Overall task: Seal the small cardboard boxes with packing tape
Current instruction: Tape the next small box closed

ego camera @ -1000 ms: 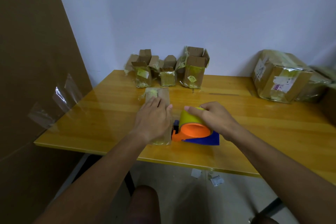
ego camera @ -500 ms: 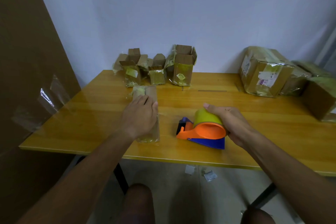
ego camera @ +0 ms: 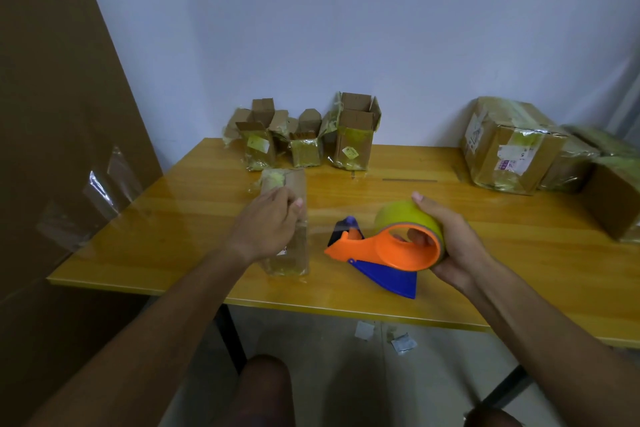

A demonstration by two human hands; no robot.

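Note:
A small flat cardboard box (ego camera: 290, 253) lies on the wooden table (ego camera: 173, 218), lengthwise toward the wall. My left hand (ego camera: 268, 225) rests flat on its top, fingers straight. To its right my right hand (ego camera: 450, 239) grips an orange and blue tape dispenser (ego camera: 381, 253) with a yellow-green tape roll, fingers through the roll's core, lifted slightly and tilted. A thin clear strip of tape seems to stretch from the dispenser's nose to the box. Three small open boxes (ego camera: 304, 139) stand at the back against the wall.
Larger taped cartons (ego camera: 509, 146) sit at the back right, another brown box (ego camera: 613, 204) at the right edge. A tall cardboard sheet (ego camera: 52, 149) with tape stuck on it leans at the left. Paper scraps (ego camera: 384, 336) lie on the floor below the table's front edge.
My right hand has pulled the dispenser away from the box to the right and lifted it. My left hand has stayed pressing on the box.

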